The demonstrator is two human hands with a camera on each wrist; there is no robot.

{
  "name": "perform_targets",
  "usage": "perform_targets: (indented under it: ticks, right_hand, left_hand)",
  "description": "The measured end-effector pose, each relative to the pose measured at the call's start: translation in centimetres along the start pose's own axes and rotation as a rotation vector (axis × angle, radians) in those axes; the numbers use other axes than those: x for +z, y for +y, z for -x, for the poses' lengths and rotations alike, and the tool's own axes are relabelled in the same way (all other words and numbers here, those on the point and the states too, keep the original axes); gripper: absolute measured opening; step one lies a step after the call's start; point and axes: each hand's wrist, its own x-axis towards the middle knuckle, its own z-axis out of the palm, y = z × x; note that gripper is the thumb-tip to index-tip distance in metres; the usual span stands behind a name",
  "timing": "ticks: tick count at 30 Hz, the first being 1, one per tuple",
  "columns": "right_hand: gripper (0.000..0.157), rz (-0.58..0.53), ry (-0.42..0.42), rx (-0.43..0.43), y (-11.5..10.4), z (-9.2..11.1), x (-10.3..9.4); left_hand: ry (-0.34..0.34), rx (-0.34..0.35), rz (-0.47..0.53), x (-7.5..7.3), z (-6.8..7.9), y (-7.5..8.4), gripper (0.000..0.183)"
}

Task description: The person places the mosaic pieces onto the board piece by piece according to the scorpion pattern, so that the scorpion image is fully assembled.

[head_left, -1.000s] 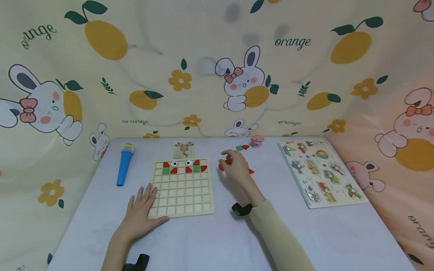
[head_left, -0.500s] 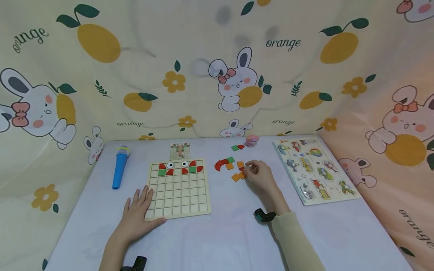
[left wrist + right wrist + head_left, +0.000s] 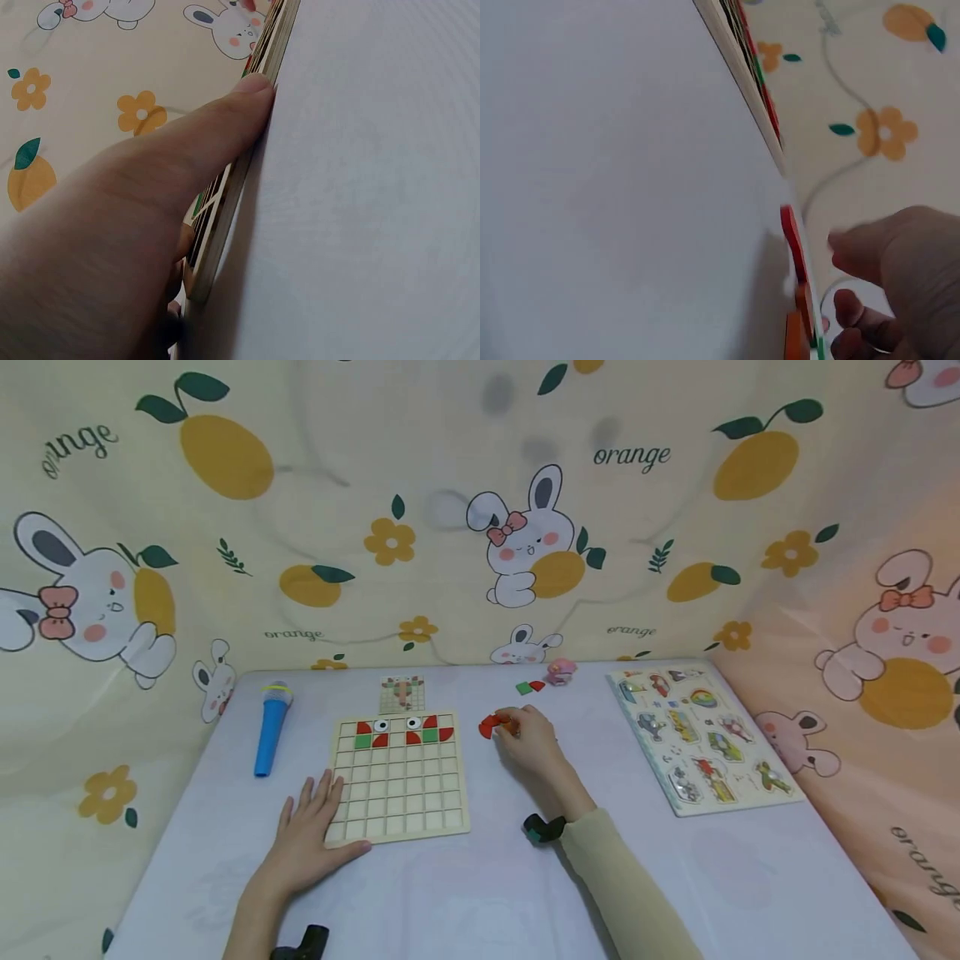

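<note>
A wooden grid board (image 3: 397,793) lies on the table, its upper rows bearing red and green tiles (image 3: 430,735) and two eye tiles (image 3: 381,726). My left hand (image 3: 303,839) rests with spread fingers at the board's left edge; its thumb (image 3: 217,124) touches the near edge. My right hand (image 3: 534,743) is over the loose pieces right of the board, its fingers bent. Red pieces (image 3: 489,725) show beside its fingertips, and the hand hides most of the others. In the right wrist view, orange pieces (image 3: 796,337) lie below fingertips that are apart, with nothing visible between them.
A small pattern card (image 3: 402,695) lies behind the board. Left is a blue toy microphone (image 3: 272,731). A green piece (image 3: 523,688), a red piece (image 3: 537,686) and a pink figurine (image 3: 560,672) are at the back. A picture puzzle board (image 3: 705,739) lies at the right.
My right hand moved right, uncovering the loose orange, red and green pieces, then came back left over them. The left hand has stayed on the board.
</note>
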Motion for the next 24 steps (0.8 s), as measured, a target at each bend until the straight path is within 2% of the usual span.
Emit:
perform_targets:
  ticks: [4,8,16,24]
  right_hand:
    - [0.038,0.102,-0.036,-0.015,-0.4,-1.3,0.6]
    - [0.033,0.156,-0.083,-0.014,-0.5,-2.2,0.7]
    - [0.027,0.137,-0.130,-0.022,-0.5,-2.9,0.5]
    - [0.028,0.112,-0.095,-0.069,-1.1,-3.2,1.3]
  left_hand:
    - [0.003,0.002,0.000,0.2,-0.2,0.0,0.127]
    - [0.007,0.006,-0.011,0.4,-0.4,-0.1,0.127]
    - [0.004,-0.006,-0.021,0.3,-0.2,-0.1,0.126]
    - [0.009,-0.005,-0.012,-0.1,0.0,0.2,0.126]
